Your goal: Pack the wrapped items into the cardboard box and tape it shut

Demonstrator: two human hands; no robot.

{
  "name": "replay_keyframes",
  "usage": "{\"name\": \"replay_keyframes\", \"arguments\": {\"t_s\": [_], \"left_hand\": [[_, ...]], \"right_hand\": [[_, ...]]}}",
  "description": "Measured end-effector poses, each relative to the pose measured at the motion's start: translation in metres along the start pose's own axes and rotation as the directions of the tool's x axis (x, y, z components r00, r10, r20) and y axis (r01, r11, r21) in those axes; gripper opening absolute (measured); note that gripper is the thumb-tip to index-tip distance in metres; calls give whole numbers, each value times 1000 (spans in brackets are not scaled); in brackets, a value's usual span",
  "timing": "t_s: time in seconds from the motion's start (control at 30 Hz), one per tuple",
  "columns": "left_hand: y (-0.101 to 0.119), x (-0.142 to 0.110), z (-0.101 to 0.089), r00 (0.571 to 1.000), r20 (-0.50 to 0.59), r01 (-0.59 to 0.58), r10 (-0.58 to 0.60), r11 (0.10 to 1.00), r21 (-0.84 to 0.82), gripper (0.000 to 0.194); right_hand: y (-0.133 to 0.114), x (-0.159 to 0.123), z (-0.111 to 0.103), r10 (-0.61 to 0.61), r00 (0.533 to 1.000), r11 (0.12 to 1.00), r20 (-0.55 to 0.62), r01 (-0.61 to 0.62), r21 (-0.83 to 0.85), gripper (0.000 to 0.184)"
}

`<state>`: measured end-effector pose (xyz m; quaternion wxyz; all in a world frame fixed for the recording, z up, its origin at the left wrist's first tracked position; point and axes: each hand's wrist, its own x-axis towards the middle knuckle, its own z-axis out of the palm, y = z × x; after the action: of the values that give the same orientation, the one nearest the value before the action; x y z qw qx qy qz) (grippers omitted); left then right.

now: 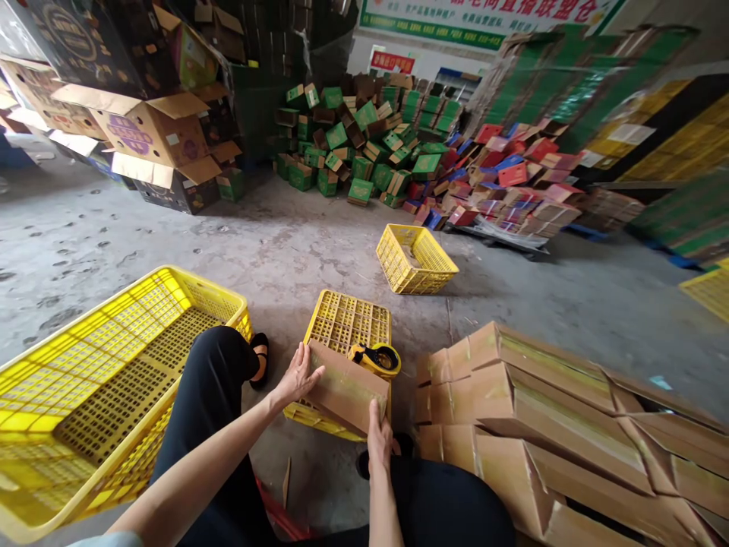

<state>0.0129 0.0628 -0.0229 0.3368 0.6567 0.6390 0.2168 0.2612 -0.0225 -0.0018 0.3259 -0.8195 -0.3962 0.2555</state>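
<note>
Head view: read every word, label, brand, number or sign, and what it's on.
"直播联盟仓" on the banner; other characters cut off or blurred.
Red sign: too blurred.
Purple-printed carton, dark carton, green boxes, white label: too small or blurred.
Held carton: no text visible.

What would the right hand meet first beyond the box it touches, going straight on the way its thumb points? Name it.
Probably the tape dispenser, just past the far edge of the box under the right hand's thumb; their relative heights are hard to judge.
</note>
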Motion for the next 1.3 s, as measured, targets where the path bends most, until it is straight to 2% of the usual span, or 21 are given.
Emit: {"name": "replay_keyframes", "arguments": {"t_s": [0.13,0.23,0.33,0.43,0.5,0.57,0.63,0.7,0.8,0.87,0.93,1.03,1.1,1.17,1.23,1.3], "left_hand": [[8,-15,8,995,-83,-37,46,992,117,99],[20,-33,24,986,-145,-50,83,974,221,94],[39,-49,41,979,-101,-148,179,954,260,86],[59,-62,51,963,16,-265,268,938,224,79],[68,-68,52,930,112,-364,350,916,168,79],[70,-71,50,909,151,-408,389,904,125,81],[63,-71,42,914,133,-399,383,909,120,79],[47,-67,30,921,102,-387,375,912,139,74],[18,-59,6,935,54,-353,349,916,190,65],[2,-54,-6,956,7,-289,294,932,221,64],[-7,-50,-10,978,-32,-193,205,953,233,69],[-8,-46,-3,991,-61,-105,120,972,208,79],[-2,-46,5,992,-61,-94,107,978,187,82],[6,-47,10,994,-43,-92,102,978,187,78],[15,-49,10,995,-17,-93,99,973,211,72],[24,-50,7,995,3,-95,97,965,244,71]], "right_hand": [[1,-4,4,26,999,998,-25,-27,-64,102],[1,-12,10,-154,980,977,-125,132,-170,102],[-1,-19,14,-320,936,908,-145,260,-328,86],[-7,-32,21,-418,909,816,2,376,-438,64],[-14,-46,31,-485,860,749,159,503,-431,59],[-20,-60,44,-516,816,716,260,577,-392,59],[-22,-69,53,-534,791,702,299,612,-363,59],[-20,-71,52,-537,791,698,292,612,-372,58],[-11,-59,36,-487,850,729,199,521,-444,61],[-7,-48,26,-438,890,756,123,439,-485,67],[-6,-40,23,-417,904,759,96,405,-510,71],[-11,-40,35,-438,891,739,120,433,-516,73],[-16,-46,50,-478,866,716,147,482,-505,69],[-21,-54,68,-545,818,671,182,556,-490,64],[-27,-63,86,-644,731,589,225,661,-465,59],[-33,-70,101,-745,614,483,260,766,-423,60]]}}
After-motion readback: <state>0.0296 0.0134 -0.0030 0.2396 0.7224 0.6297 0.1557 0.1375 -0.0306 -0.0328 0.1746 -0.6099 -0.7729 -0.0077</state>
